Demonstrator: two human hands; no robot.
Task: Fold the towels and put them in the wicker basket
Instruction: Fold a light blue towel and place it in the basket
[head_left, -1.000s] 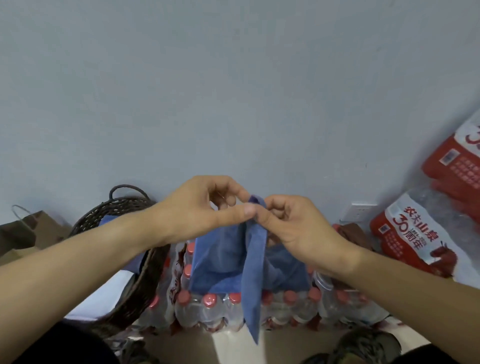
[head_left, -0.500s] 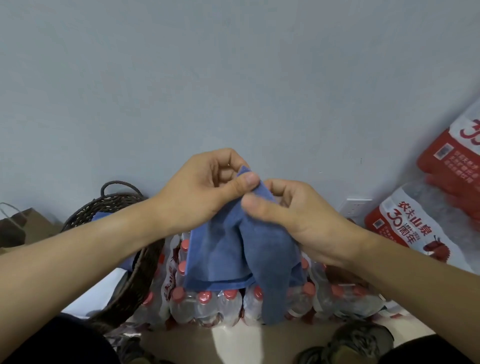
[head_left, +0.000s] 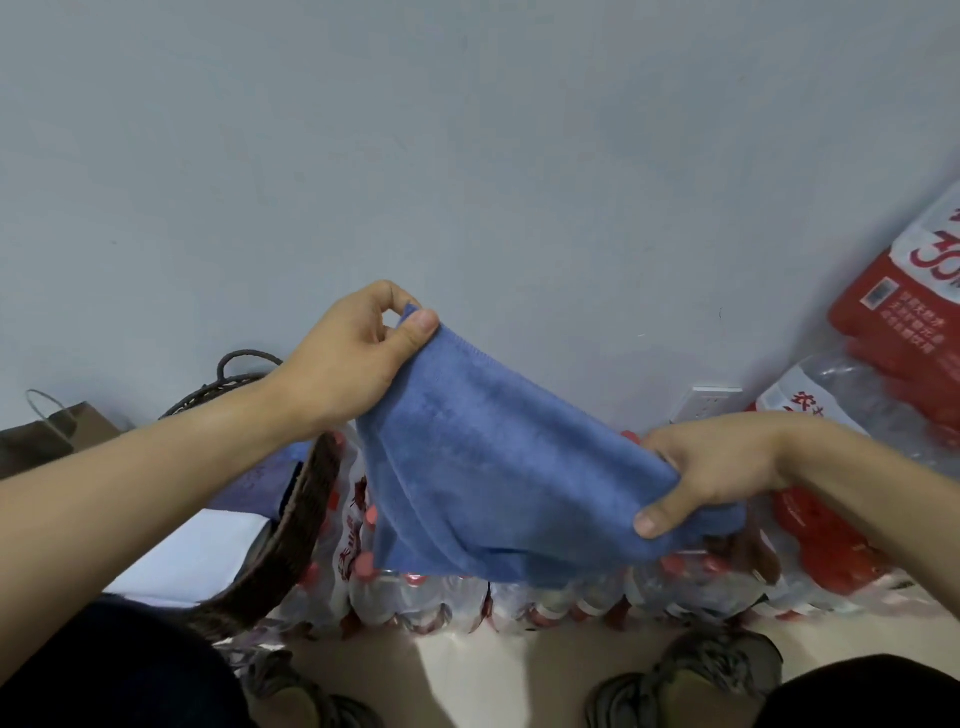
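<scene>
Wicker basket (head_left: 291, 525) sat lower left, purple towel (head_left: 260, 480) inside. Left hand (head_left: 353, 358) pinched blue towel (head_left: 498, 478) corner at frame centre; towel stretched down-right over bottled-water packs (head_left: 467, 597). Right hand (head_left: 722, 473) gripped its bunched lower edge.

One head-worn wide-angle view, close over the hands.
It faces forward and down toward the wall (head_left: 467, 130) at 12 o'clock, floor (head_left: 493, 670) at 6 o'clock.

Plain pale blue-grey wall (head_left: 467, 156) fills the far view, a white socket (head_left: 706, 402) low on the right, pale glossy floor (head_left: 493, 675) near, soft even light.
</scene>
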